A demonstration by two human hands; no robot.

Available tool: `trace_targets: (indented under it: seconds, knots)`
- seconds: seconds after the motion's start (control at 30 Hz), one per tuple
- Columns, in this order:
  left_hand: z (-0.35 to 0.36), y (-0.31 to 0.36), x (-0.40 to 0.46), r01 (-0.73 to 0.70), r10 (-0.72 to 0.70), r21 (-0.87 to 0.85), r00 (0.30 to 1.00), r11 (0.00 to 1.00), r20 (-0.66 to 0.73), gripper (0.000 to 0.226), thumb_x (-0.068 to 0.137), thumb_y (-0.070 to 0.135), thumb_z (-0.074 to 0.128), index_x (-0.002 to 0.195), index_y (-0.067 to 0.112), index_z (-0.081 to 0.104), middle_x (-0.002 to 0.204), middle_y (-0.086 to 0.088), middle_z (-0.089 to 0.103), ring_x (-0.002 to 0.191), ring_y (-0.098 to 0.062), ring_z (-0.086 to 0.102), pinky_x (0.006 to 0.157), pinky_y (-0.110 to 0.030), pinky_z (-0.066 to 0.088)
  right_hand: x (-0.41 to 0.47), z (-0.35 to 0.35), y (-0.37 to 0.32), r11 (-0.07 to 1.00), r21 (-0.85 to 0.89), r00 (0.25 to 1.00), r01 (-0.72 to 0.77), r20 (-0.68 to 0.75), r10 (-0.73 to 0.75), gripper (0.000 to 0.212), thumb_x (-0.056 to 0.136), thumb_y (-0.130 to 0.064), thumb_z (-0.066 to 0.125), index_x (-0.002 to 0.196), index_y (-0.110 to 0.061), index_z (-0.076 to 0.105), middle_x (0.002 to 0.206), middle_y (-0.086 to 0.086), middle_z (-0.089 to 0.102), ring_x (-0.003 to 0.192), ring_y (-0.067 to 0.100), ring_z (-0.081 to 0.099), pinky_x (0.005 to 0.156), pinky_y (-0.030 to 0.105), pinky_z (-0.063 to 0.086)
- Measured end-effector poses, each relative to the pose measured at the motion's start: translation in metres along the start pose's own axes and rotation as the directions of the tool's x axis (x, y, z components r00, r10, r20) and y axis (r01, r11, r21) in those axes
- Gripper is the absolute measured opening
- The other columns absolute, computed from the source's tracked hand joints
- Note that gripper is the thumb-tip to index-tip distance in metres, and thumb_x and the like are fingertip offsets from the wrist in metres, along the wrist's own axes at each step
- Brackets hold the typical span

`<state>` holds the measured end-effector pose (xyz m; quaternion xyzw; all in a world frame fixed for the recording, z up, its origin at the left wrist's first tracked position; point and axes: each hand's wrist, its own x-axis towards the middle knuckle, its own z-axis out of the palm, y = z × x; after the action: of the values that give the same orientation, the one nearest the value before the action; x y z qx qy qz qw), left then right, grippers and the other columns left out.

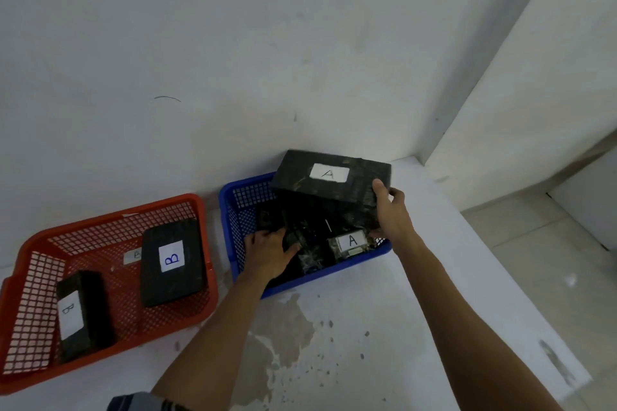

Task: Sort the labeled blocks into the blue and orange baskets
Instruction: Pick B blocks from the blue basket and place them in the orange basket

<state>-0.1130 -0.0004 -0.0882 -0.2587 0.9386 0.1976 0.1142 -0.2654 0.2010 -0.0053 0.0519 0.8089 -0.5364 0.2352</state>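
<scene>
A large black block labelled A (329, 183) is held tilted over the far part of the blue basket (228, 210), with my right hand (392, 210) gripping its near right corner. Inside the blue basket my left hand (272, 252) rests on dark blocks; whether it grips one I cannot tell. A smaller block labelled A (350, 242) lies at the basket's near right. The orange basket (110, 220) to the left holds two black blocks labelled B: a wide one (172, 260) and a narrow one (81, 314).
Both baskets stand on a white surface (417, 327) against a white wall. The surface has a worn, speckled patch (293, 344) in front of the blue basket. Its right edge drops off to a tiled floor (551, 260).
</scene>
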Motion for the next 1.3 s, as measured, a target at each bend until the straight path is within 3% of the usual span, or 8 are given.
trace_targets:
  seconds: [0.2,0.33,0.43,0.63,0.77,0.97,1.13,1.3]
  knots:
    - [-0.007,0.002,0.006,0.007,-0.018,-0.188,0.998,0.982,-0.058,0.050,0.094,0.056,0.051,0.129,0.023,0.062,0.128,-0.006,0.064,0.119,-0.028,0.054,0.106,-0.041,0.034,-0.019,0.000,0.027,0.943,0.323,0.996,-0.085,0.064,0.067,0.071,0.089,-0.072,0.049,0.146,-0.035,0.027,0.121,0.005,0.063,0.099,0.027,0.071,0.070,0.041,0.064]
    - [-0.033,-0.011,-0.002,-0.009,-0.101,-0.636,0.985,0.772,-0.136,0.021,0.092,0.035,0.066,0.104,0.018,0.067,0.101,-0.004,0.070,0.092,-0.020,0.066,0.065,-0.018,0.046,-0.028,0.018,0.038,0.942,0.298,0.988,-0.157,0.048,0.150,0.068,0.090,-0.067,0.051,0.144,-0.031,0.031,0.122,0.008,0.063,0.095,0.028,0.072,0.067,0.039,0.064]
    - [-0.049,-0.028,-0.016,0.003,-0.163,-0.700,0.973,0.714,-0.162,0.020,0.091,0.036,0.067,0.101,0.019,0.065,0.096,0.000,0.069,0.089,-0.017,0.066,0.068,-0.024,0.050,-0.029,0.024,0.036,0.976,0.184,0.990,-0.115,-0.053,0.127,0.066,0.090,-0.072,0.041,0.137,-0.026,0.036,0.115,0.012,0.063,0.085,0.032,0.074,0.059,0.039,0.064]
    - [-0.066,-0.039,-0.042,-0.023,-0.169,-0.863,0.978,0.505,-0.125,0.025,0.094,0.024,0.066,0.118,0.021,0.060,0.114,-0.007,0.066,0.079,-0.014,0.070,0.062,-0.018,0.056,-0.033,0.007,0.025,0.994,-0.111,0.977,0.009,-0.210,-0.032,0.077,0.088,-0.070,0.049,0.148,-0.028,0.026,0.134,0.015,0.053,0.098,0.031,0.068,0.081,0.045,0.059]
    - [-0.071,-0.033,-0.057,-0.020,-0.157,-0.916,0.984,0.400,-0.089,0.043,0.095,0.016,0.063,0.136,0.023,0.053,0.118,-0.007,0.058,0.074,-0.016,0.071,0.062,-0.020,0.059,-0.058,0.016,0.008,0.892,-0.270,0.835,0.361,-0.332,-0.439,0.062,0.093,-0.061,0.052,0.145,-0.034,0.033,0.135,0.001,0.044,0.105,0.015,0.061,0.079,0.034,0.049]
    - [-0.087,-0.020,-0.076,-0.005,-0.127,-0.983,0.992,0.184,-0.029,0.036,0.093,0.015,0.066,0.127,0.021,0.061,0.115,-0.012,0.064,0.073,-0.016,0.073,0.066,-0.024,0.060,-0.096,0.043,0.008,0.403,-0.438,0.560,0.804,0.327,-0.761,0.057,0.089,-0.064,0.056,0.139,-0.038,0.048,0.131,-0.011,0.049,0.118,0.009,0.046,0.093,0.028,0.046]
    - [-0.105,-0.019,-0.093,0.115,0.043,-0.993,0.993,-0.024,0.114,0.032,0.083,0.032,0.072,0.112,0.018,0.074,0.103,-0.010,0.073,0.074,-0.015,0.071,0.064,-0.024,0.059,-0.087,0.047,0.001,0.452,-0.313,0.549,0.835,0.440,-0.710,0.042,0.095,-0.039,0.062,0.136,-0.034,0.050,0.129,-0.006,0.061,0.112,0.010,0.060,0.095,0.026,0.048]
    - [-0.110,-0.010,-0.097,0.008,0.019,-0.963,1.000,0.269,0.014,0.032,0.090,0.035,0.067,0.115,0.017,0.069,0.113,-0.006,0.072,0.085,-0.016,0.074,0.070,-0.024,0.058,-0.078,0.043,-0.015,0.607,-0.245,0.645,0.756,0.436,-0.627,0.053,0.093,-0.059,0.047,0.122,-0.018,0.064,0.110,-0.007,0.071,0.091,0.002,0.067,0.077,0.016,0.056]
